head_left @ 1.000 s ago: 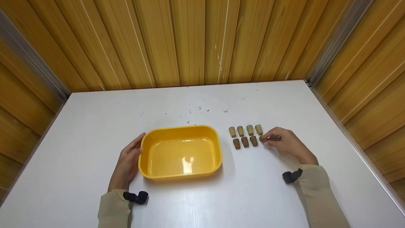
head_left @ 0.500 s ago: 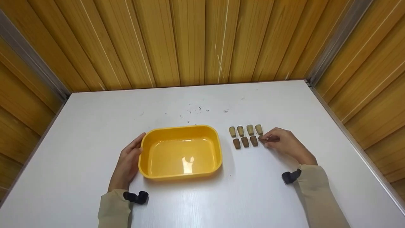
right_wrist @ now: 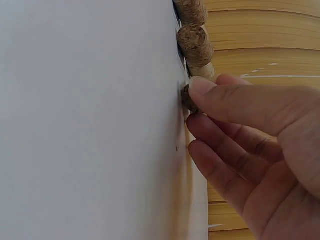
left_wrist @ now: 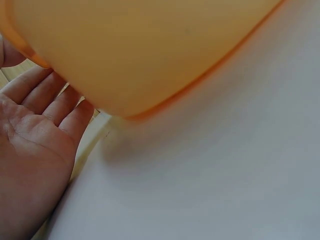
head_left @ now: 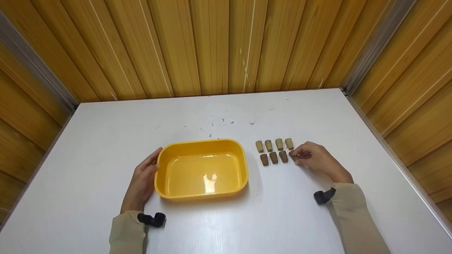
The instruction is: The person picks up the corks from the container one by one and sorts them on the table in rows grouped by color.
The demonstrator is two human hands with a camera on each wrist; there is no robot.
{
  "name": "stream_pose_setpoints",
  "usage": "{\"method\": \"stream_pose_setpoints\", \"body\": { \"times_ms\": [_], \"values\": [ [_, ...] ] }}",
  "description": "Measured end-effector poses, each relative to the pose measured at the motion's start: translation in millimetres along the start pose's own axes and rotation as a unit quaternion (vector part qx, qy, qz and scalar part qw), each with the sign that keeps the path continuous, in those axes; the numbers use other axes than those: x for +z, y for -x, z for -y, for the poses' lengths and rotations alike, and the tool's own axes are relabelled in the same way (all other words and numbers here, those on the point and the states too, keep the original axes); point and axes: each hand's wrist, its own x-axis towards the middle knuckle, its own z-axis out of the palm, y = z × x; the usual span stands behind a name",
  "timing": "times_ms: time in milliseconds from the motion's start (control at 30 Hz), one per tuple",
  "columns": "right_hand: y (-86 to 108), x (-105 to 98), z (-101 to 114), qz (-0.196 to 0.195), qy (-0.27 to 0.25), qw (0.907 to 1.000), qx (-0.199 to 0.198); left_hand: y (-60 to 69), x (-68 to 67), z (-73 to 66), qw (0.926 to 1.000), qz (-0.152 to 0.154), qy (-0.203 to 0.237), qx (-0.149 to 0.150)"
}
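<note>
A yellow plastic tub [head_left: 203, 197] stands on the white table. My left hand [head_left: 142, 176] lies along its left side; the straight fingers touch the outer wall under the rim and the thumb is at the rim. In the right wrist view, my right hand [right_wrist: 250, 145] pinches a dark brown cork stopper [right_wrist: 187, 98] between thumb and fingers, low at the table. The fingers hide part of it. Just left of that hand in the head view lie brown corks [head_left: 273, 157] in a front row and paler corks [head_left: 279, 144] in a row behind.
The white table [head_left: 226, 229] has small dark marks behind the tub. Yellow wood-look panels [head_left: 212, 46] wall off the back and sides. Black wrist cameras [head_left: 152, 219] sit on both sleeves.
My right hand has shifted very slightly left with the brown cork, turning it nearer in line with the front row. The left hand and the tub have not moved.
</note>
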Motion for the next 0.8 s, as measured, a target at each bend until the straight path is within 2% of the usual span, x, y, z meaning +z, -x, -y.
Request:
{"method": "stream_pose_setpoints", "body": {
  "times_ms": [300,600,800],
  "values": [
    [2.0,-1.7,0.2,0.006,-0.003,0.9999,-0.010,1.1,0.0,-0.5,1.0000,0.005,-0.004,0.004],
    [3.7,-5.9,4.1,0.009,-0.004,0.9998,0.016,1.7,-1.1,-0.2,1.0000,-0.005,0.001,0.004],
    [2.1,-7.4,6.7,0.006,0.008,0.9999,-0.003,1.1,-2.1,-0.8,0.9998,-0.009,-0.004,0.015]
  ]
}}
